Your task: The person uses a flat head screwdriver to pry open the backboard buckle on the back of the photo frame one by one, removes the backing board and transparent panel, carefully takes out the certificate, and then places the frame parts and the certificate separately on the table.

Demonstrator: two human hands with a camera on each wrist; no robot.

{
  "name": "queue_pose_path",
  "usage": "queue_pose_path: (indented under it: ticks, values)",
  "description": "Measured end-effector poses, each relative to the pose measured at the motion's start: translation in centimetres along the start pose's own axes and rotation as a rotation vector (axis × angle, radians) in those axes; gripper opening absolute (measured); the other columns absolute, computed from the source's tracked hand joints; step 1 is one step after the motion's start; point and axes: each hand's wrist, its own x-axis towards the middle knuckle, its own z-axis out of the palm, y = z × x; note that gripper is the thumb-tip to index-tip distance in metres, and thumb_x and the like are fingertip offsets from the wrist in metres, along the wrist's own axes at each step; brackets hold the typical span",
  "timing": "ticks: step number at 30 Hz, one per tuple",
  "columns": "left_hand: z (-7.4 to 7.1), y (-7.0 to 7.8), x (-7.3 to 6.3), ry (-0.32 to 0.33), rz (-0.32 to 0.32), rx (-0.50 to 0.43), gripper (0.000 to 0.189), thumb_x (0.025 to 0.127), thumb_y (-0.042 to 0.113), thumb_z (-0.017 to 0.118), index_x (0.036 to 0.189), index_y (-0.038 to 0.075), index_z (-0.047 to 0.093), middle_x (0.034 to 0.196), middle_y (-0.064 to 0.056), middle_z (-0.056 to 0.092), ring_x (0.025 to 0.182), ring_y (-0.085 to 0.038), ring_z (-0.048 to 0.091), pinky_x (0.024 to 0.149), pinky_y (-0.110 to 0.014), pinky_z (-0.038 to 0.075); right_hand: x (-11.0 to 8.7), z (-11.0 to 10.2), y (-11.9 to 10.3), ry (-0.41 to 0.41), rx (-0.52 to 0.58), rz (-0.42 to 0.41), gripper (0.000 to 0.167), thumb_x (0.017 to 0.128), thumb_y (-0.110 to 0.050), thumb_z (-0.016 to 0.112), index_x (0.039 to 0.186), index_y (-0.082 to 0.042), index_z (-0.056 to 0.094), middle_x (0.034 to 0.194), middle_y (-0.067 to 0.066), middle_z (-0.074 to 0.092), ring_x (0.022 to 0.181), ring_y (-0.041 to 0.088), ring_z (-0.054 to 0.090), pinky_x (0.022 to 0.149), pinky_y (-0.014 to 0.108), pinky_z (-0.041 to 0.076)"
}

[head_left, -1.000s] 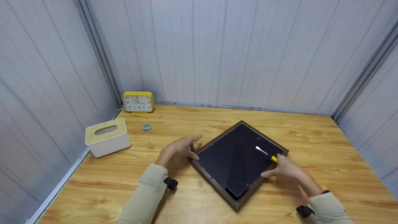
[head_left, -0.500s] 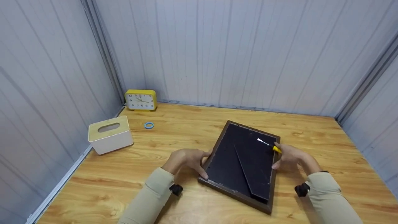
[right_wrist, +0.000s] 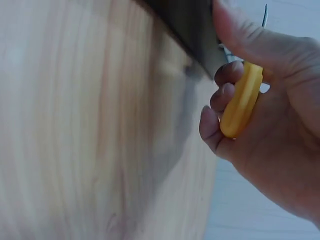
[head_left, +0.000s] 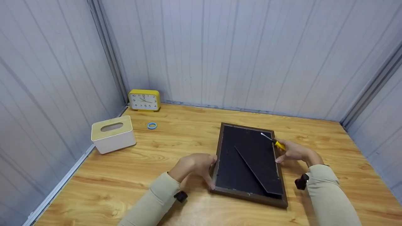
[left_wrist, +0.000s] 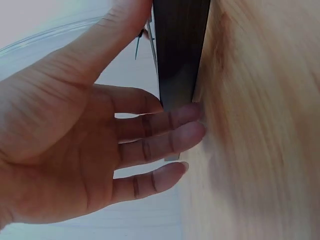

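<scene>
A picture frame [head_left: 237, 138] with a brown rim lies face down on the wooden table, its black back and flap stand [head_left: 262, 169] facing up. My left hand [head_left: 199, 164] holds its left edge near the front corner, thumb at the rim. In the left wrist view, the fingers [left_wrist: 185, 137] reach across the frame's side, close to the tabletop. My right hand [head_left: 295, 150] is at the right edge, its curled fingers gripping the yellow handle of a screwdriver [right_wrist: 243, 102]. The screwdriver's metal shaft [head_left: 266, 136] slants over the frame's back.
A white tissue box [head_left: 114, 141] with a wooden lid stands at the left by the wall. Behind it is a yellow alarm clock [head_left: 144, 100] in the corner. Between them and the frame lies a small blue ring [head_left: 152, 126]. Pale panel walls border the table [head_left: 176, 141].
Between my hands the frame has turned from a diamond slant to nearly straight. Both hands moved with it, the right still gripping the screwdriver. The view has shifted slightly.
</scene>
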Motion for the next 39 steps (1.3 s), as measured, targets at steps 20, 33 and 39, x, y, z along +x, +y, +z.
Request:
queue_pose_path:
  ticks: [20, 33, 39]
  values:
    - [0.6, -0.3, -0.1, -0.047, -0.105, -0.042, 0.136, 0.058, 0.071, 0.083, 0.163, 0.022, 0.01, 0.149, -0.011, 0.045, 0.123, -0.02, 0.052, 0.102, -0.039, 0.046, -1.1, 0.9, -3.0, 0.104, -0.007, 0.027, 0.091, 0.089, -0.013, 0.077, 0.154, 0.008, 0.016, 0.1, 0.018, 0.052, 0.084, 0.025, 0.05, 0.071, 0.036, 0.044]
    - [0.9, -0.5, 0.3, -0.077, -0.091, -0.038, 0.135, 0.063, 0.072, 0.08, 0.163, 0.017, 0.008, 0.159, -0.012, 0.033, 0.142, -0.023, 0.037, 0.111, -0.039, 0.037, -2.8, 8.1, -9.6, -0.011, 0.212, -0.251, 0.021, 0.104, -0.017, 0.055, 0.115, 0.001, 0.052, 0.097, 0.017, 0.064, 0.082, 0.026, 0.06, 0.071, 0.034, 0.053]
    - [0.8, -0.5, 0.2, -0.063, -0.09, -0.036, 0.136, 0.061, 0.072, 0.081, 0.163, 0.017, 0.009, 0.156, -0.012, 0.038, 0.138, -0.022, 0.041, 0.11, -0.039, 0.038, -2.7, 9.3, -10.0, 0.057, 0.247, -0.363, 0.014, 0.099, -0.014, 0.065, 0.106, -0.002, 0.065, 0.089, 0.02, 0.068, 0.073, 0.027, 0.064, 0.064, 0.036, 0.057]
